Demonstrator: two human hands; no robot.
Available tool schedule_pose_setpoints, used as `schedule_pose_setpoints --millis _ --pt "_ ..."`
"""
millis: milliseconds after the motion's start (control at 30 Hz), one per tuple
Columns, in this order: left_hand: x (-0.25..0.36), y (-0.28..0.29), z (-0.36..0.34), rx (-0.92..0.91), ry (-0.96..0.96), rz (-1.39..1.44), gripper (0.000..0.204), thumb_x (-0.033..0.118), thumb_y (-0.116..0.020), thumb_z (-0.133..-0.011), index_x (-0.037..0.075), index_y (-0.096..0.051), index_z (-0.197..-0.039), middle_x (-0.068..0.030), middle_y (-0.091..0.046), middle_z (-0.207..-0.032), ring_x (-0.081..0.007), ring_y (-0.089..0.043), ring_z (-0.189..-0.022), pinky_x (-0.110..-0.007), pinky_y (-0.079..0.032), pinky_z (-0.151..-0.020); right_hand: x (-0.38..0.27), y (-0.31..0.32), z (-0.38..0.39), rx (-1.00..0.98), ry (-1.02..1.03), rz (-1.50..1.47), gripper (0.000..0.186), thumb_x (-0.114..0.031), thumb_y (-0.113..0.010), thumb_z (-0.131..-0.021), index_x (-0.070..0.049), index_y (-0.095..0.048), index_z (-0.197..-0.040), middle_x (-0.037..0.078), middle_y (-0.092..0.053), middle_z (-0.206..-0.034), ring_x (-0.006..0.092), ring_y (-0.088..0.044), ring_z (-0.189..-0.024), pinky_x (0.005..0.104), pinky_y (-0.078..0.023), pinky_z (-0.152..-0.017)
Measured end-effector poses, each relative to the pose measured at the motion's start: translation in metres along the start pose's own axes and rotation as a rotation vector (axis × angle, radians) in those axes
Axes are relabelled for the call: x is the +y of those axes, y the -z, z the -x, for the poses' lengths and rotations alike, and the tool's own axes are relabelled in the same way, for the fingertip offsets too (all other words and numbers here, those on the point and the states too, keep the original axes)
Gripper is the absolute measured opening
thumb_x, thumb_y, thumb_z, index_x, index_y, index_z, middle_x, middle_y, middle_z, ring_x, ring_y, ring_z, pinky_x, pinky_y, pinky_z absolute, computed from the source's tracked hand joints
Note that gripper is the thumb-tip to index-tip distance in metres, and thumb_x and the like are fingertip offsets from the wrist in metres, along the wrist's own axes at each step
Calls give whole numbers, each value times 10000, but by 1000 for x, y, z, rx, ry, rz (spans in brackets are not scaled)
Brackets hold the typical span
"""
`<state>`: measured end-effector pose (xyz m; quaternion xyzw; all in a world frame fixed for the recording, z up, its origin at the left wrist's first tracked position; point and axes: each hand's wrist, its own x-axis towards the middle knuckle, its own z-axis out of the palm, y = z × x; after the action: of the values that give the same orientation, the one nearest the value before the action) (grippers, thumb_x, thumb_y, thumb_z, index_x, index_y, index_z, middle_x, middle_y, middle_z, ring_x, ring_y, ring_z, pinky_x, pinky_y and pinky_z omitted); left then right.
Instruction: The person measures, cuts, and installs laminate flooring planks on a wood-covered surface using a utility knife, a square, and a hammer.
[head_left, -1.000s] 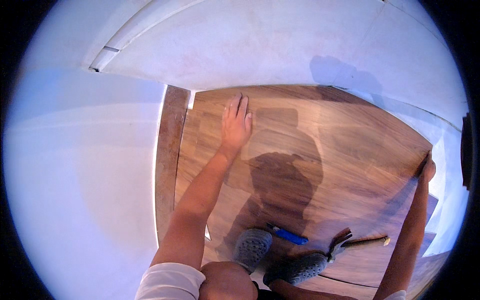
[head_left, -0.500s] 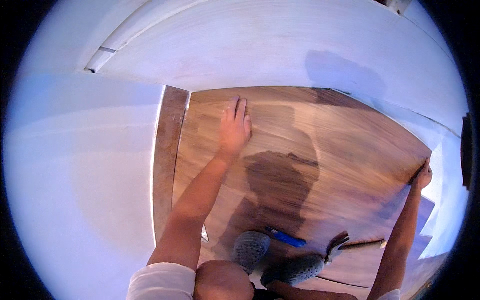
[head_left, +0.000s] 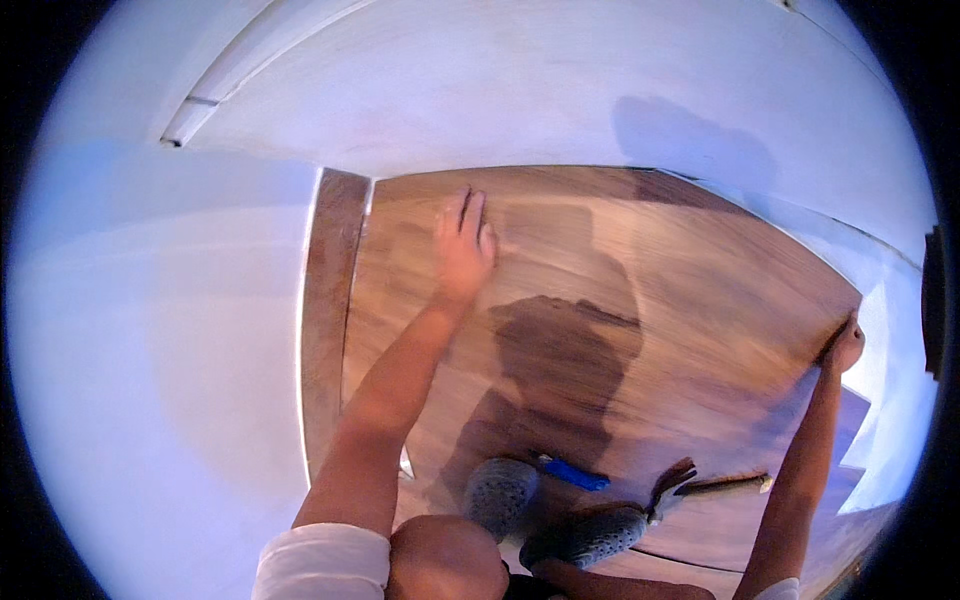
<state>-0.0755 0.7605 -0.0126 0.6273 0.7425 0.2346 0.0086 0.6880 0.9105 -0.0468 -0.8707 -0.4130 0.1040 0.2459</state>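
Note:
Brown wood-look floor planks (head_left: pixel 700 270) cover the floor before me. My left hand (head_left: pixel 466 245) lies flat on a plank near the far wall, its fingers stretched out and a little apart. Far to the right, my right hand (head_left: pixel 848 345) is closed at the right-hand end of a plank, fingers curled against its edge. The fingertips there are partly hidden. A blue cutter-like tool (head_left: pixel 575 473) lies on the planks by my feet. Right of it rests a hammer-like tool (head_left: pixel 715 485) with a wooden handle and a pale metal part.
White walls (head_left: pixel 480 100) rise at the far side and on the left. A darker brown strip (head_left: pixel 332 280) runs along the left wall. Stepped plank ends (head_left: pixel 850 430) meet a pale floor area at the right. My grey perforated shoes (head_left: pixel 590 535) stand on the planks.
The view has tilted slightly, so the scene sits a little higher. Both hands keep nearly the same places on the planks, and the tools have not moved.

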Motion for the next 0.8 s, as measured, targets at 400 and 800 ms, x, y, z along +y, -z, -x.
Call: schedule_pose_setpoints --millis 400,800 --pt "2 -3 2 -36 -36 -14 451 136 -506 -962 26 -504 -1399 -207 -454 -1457 -409 -438 -1310 -499 -335 -1111 -51 3 38 367 255 305 441 -394 -606 -959 11 -710 -1098 211 -716 -1043 411 -656 -992 481 -491 -905" --pt "2 0 1 -30 -73 -29 452 129 -482 -961 7 -494 -1396 -211 -441 -1476 -411 -424 -1333 -497 -333 -1117 -240 -71 242 -216 1102 -23 362 -117 -646 -904 -63 -607 -1260 145 -583 -1313 356 -517 -1246 480 -396 -1068"
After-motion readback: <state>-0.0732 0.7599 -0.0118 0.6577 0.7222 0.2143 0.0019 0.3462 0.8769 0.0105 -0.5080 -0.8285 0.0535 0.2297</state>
